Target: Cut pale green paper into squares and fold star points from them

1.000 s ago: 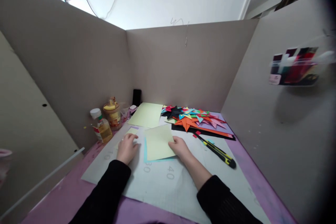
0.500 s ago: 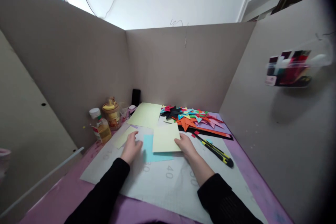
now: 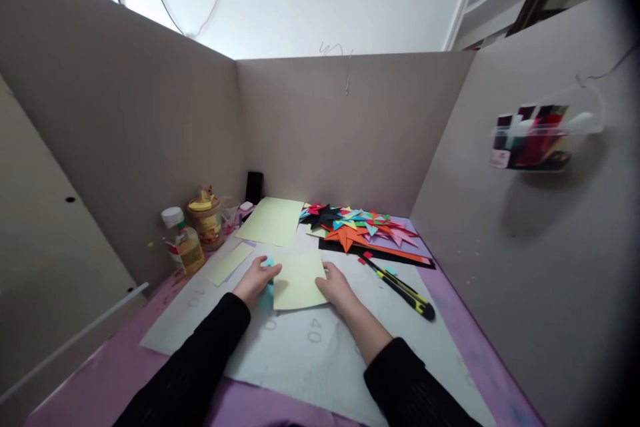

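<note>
My right hand [image 3: 336,285] pinches the right edge of a pale yellow square of paper [image 3: 299,283], thumb on top. My left hand [image 3: 256,280] is at the sheet's left edge, its thumb and index finger apart and the thumb tip over the edge. Whether that thumb touches the paper I cannot tell. Beneath the yellow square lies a light blue sheet [image 3: 267,298], mostly covered. Both sheets are over a white mat [image 3: 345,360] printed with numbers. To the right of my right hand rests a black and yellow utility knife [image 3: 407,293].
Folded paper stars [image 3: 347,235] are heaped at the back, by a large pale yellow sheet [image 3: 270,220]. A narrow yellow strip [image 3: 230,263] lies left. A bottle [image 3: 186,247], a brown cup [image 3: 206,220] and a black phone [image 3: 254,187] stand along the left partition.
The yellow square has come down and nearer, covering more of the blue sheet. My left hand has moved right to its edge. The view has shifted slightly.
</note>
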`<state>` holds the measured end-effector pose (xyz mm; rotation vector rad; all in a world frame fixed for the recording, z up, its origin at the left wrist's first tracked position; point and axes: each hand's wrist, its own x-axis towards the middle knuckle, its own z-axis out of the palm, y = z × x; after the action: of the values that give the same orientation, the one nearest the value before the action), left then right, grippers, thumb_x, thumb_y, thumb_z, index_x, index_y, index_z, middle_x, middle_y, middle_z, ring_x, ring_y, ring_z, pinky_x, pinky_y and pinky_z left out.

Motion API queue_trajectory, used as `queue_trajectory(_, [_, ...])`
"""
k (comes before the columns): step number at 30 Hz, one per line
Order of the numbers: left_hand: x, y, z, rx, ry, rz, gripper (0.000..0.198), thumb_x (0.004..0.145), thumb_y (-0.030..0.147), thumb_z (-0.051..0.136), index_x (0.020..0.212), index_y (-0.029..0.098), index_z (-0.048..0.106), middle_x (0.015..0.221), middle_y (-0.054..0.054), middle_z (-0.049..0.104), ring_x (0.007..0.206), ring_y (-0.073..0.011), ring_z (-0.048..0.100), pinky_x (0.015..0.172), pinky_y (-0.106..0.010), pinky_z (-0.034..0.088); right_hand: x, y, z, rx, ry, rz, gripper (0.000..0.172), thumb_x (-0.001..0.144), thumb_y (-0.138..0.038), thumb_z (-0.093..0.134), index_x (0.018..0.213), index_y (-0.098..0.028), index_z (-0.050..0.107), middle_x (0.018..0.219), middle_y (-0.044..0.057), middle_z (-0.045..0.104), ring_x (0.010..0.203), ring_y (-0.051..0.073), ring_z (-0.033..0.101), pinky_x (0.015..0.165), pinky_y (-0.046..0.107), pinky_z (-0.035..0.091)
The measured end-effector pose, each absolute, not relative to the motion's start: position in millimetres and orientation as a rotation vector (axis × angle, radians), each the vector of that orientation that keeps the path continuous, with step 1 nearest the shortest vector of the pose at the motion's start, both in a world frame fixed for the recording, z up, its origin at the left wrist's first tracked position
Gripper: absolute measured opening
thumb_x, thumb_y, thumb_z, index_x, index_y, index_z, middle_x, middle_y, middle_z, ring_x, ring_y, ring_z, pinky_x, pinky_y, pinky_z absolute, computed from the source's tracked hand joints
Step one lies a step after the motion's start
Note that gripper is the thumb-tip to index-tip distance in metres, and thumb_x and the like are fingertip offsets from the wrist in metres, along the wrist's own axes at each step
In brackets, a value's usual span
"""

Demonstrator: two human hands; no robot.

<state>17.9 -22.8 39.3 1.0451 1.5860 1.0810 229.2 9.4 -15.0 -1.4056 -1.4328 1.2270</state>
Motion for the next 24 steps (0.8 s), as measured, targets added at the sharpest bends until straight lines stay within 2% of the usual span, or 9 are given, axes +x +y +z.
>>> queue_trajectory(4, [19.9,-22.9,32.7,1.222,1.553,1.149,0.064,0.066,0.038,0.069,0.119,0.011,0.045,0.089,-0.007,0.060,0.088,-0.0219,0.060,0.078,-0.032,0.045,226.8,6.0,-16.4,-1.402,-1.401,1.244,0.042,0.064,-0.016,0.055,0.105,-0.021,0.053,0.077,0.002,0.067,0.067,0.018,0.063,0.060,0.028,0.047])
queue_trajectory(7, [17.0,-24.7,31.9,1.322,1.639,1.143,0.051,0.071,0.033,0.064,0.115,0.013,0.049,0.112,-0.014,0.056,0.111,-0.0251,0.052,0.089,-0.033,0.042,226.2,6.7,-17.5,-1.411,-1.379,1.248,0.042,0.063,-0.015,0.055,0.105,-0.020,0.052,0.079,0.002,0.067,0.067,0.018,0.062,0.061,0.028,0.047])
queue_trajectory(9, [12.7,-26.4,35.5,1.278,1.710,1.137,0.051,0.073,0.031,0.061,0.119,0.015,0.045,0.125,-0.016,0.049,0.119,-0.0255,0.046,0.089,-0.033,0.042,226.0,7.8,-18.8,-1.415,-1.372,1.238,0.042,0.063,-0.015,0.055,0.104,-0.020,0.052,0.079,0.002,0.066,0.068,0.018,0.062,0.061,0.028,0.047])
queue_trajectory(13, [3.3,-28.2,46.9,0.935,1.667,1.091,0.054,0.076,0.030,0.058,0.124,0.021,0.037,0.137,-0.015,0.037,0.114,-0.0253,0.050,0.073,-0.031,0.049,225.8,9.5,-21.6,-1.425,-1.370,1.218,0.041,0.061,-0.014,0.054,0.101,-0.020,0.053,0.078,0.003,0.066,0.068,0.018,0.062,0.061,0.028,0.046])
queue_trajectory(16, [-1.3,-27.6,49.4,0.737,1.540,1.024,0.050,0.077,0.030,0.057,0.122,0.025,0.035,0.135,-0.011,0.038,0.101,-0.0212,0.060,0.067,-0.027,0.050,225.9,9.7,-22.4,-1.436,-1.372,1.214,0.040,0.060,-0.015,0.054,0.100,-0.019,0.053,0.075,0.002,0.066,0.067,0.019,0.062,0.060,0.028,0.046])
queue_trajectory(19, [-5.7,-25.1,44.6,0.764,1.536,0.982,0.049,0.078,0.030,0.056,0.122,0.024,0.035,0.131,-0.011,0.042,0.096,-0.0202,0.062,0.067,-0.026,0.050,225.9,8.6,-21.5,-1.439,-1.370,1.223,0.040,0.060,-0.015,0.053,0.100,-0.019,0.053,0.073,0.002,0.065,0.065,0.018,0.062,0.059,0.027,0.045])
queue_trajectory(24, [-12.4,-18.3,39.4,1.350,1.833,1.019,0.058,0.074,0.021,0.057,0.127,0.015,0.035,0.138,-0.019,0.034,0.110,-0.0252,0.053,0.077,-0.030,0.048,225.5,5.6,-16.6,-1.429,-1.368,1.221,0.039,0.060,-0.016,0.051,0.100,-0.018,0.052,0.072,0.002,0.065,0.063,0.018,0.061,0.056,0.027,0.045])
